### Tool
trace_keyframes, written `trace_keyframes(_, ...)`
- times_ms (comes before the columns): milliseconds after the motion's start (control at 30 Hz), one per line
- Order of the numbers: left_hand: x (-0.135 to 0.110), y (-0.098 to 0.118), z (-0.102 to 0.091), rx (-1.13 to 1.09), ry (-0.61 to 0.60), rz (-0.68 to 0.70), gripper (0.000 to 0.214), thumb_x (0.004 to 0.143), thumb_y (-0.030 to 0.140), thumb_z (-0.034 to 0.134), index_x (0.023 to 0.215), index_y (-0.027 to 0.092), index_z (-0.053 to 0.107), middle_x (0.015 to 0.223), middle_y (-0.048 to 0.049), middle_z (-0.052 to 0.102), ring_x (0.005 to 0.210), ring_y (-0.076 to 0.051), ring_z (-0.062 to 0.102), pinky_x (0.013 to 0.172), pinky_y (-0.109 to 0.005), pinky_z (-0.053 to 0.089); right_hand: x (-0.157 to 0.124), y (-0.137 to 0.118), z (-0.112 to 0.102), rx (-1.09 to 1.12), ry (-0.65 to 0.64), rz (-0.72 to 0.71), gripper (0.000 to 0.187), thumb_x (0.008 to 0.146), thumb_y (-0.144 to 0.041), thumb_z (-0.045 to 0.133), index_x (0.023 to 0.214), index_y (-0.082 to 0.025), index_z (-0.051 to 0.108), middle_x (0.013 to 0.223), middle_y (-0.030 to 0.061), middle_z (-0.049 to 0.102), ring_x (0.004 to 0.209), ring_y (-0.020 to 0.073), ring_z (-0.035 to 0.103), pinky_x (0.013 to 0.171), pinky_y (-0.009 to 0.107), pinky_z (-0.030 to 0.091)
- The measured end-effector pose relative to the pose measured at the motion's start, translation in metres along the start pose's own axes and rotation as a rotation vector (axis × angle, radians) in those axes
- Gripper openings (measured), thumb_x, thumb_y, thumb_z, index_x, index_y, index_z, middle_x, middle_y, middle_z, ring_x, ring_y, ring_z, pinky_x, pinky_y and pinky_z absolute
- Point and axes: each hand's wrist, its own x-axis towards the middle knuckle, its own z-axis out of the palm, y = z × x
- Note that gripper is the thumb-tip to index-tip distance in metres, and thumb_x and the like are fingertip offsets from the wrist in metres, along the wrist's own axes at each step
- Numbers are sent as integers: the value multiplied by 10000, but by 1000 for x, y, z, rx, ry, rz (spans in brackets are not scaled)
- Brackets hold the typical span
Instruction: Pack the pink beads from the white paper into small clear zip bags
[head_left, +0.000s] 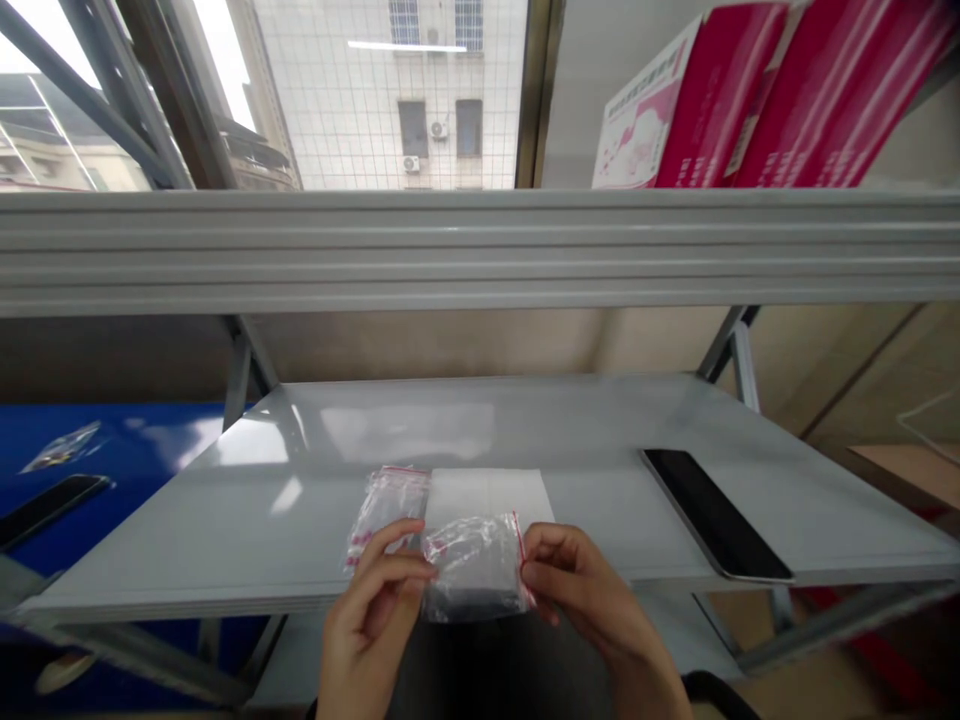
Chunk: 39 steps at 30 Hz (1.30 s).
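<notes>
Gripping clear zip bag (476,572) at both ends with both hands, just over front edge of bench (592,420). Pinching red-striped end with thumb and fingers of right hand (581,580); holding opposite edge with left hand (373,612), fingers curled. Can't tell bag contents. Behind it, partly covered: spotting white sheet (491,490), flat on bench. Beside sheet, left: seeing red-striped zip bags (388,497), overlapping, partly hidden by left hand. Well to the right: noting dark-screened device (712,515), lying flat. Far left on blue surface (45,425): noting another dark device (52,508), clear packet (64,448). Up on grey shelf (450,250): seeing red boxes (712,110).
</notes>
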Motion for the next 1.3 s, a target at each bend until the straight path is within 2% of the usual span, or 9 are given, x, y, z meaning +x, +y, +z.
trace_keyframes(100, -1, -1, -1, 6, 33, -28, 149, 863, 361, 725, 853, 222, 777, 1227, -121, 704, 1135, -269, 694, 874, -283, 609, 1, 4, 0, 42, -28, 16, 280, 715, -356, 870, 742, -167, 664, 590, -18, 624, 463, 66, 456, 407, 163, 339)
trace_keyframes(267, 0, 4, 1, 6, 23, 14, 190, 873, 330, 708, 1026, 226, 751, 1220, -114, 686, 879, -185, 742, 773, -251, 629, 1, 5, 5, 163, -89, 26, 285, 696, -339, 892, 733, -152, 680, 597, -32, 588, 440, 33, 412, 396, 143, 294)
trace_keyframes(467, -10, 13, 7, 176, 158, 115, 205, 898, 275, 660, 1100, 253, 689, 1161, -75, 666, 1014, -196, 668, 831, -238, 575, -5, 1, 20, 257, -149, 45, 280, 710, -305, 889, 733, -162, 650, 593, -43, 573, 424, 25, 395, 380, 145, 231)
trace_keyframes(567, -18, 24, 12, 77, 6, 31, 70, 908, 297, 646, 941, 236, 660, 824, -24, 645, 748, -167, 646, 664, -216, 550, -5, 3, 30, 186, -150, 68, 311, 715, -342, 889, 737, -159, 638, 596, -52, 561, 425, 22, 369, 381, 151, 223)
trace_keyframes(700, -25, 33, 21, -50, -301, -117, 369, 933, 437, 593, 652, 206, 532, 578, 10, 516, 529, -135, 521, 515, -216, 446, -3, 8, 47, 66, -223, 75, 388, 695, -360, 907, 696, -160, 575, 599, -49, 561, 489, 45, 455, 477, 164, 357)
trace_keyframes(800, -25, 31, 24, -93, -332, -232, 516, 922, 548, 572, 568, 204, 421, 521, 23, 449, 490, -118, 461, 499, -215, 402, -3, 11, 56, 65, -329, 51, 409, 666, -343, 927, 706, -161, 564, 659, -14, 620, 575, 93, 567, 582, 218, 464)
trace_keyframes(933, -23, 28, 21, -101, -391, -330, 529, 922, 611, 539, 601, 196, 468, 544, 19, 459, 521, -123, 464, 517, -215, 389, -4, 14, 55, 75, -385, 57, 374, 738, -389, 868, 761, -162, 572, 713, 17, 665, 618, 116, 614, 625, 246, 486)
trace_keyframes(1100, -22, 31, 17, -74, -470, -280, 452, 978, 509, 486, 653, 196, 496, 581, 15, 499, 555, -125, 513, 561, -207, 401, -5, 7, 47, 42, -310, 100, 299, 726, -302, 800, 675, -181, 532, 585, -29, 591, 537, 103, 553, 508, 197, 350)
trace_keyframes(1300, -19, 36, 23, 136, -496, -83, 331, 948, 304, 476, 638, 191, 508, 568, 10, 542, 539, -118, 532, 533, -185, 395, -13, -4, 45, -358, -140, 25, 136, 716, -156, 577, 596, -175, 517, 549, -55, 444, 538, 84, 380, 508, 208, 287)
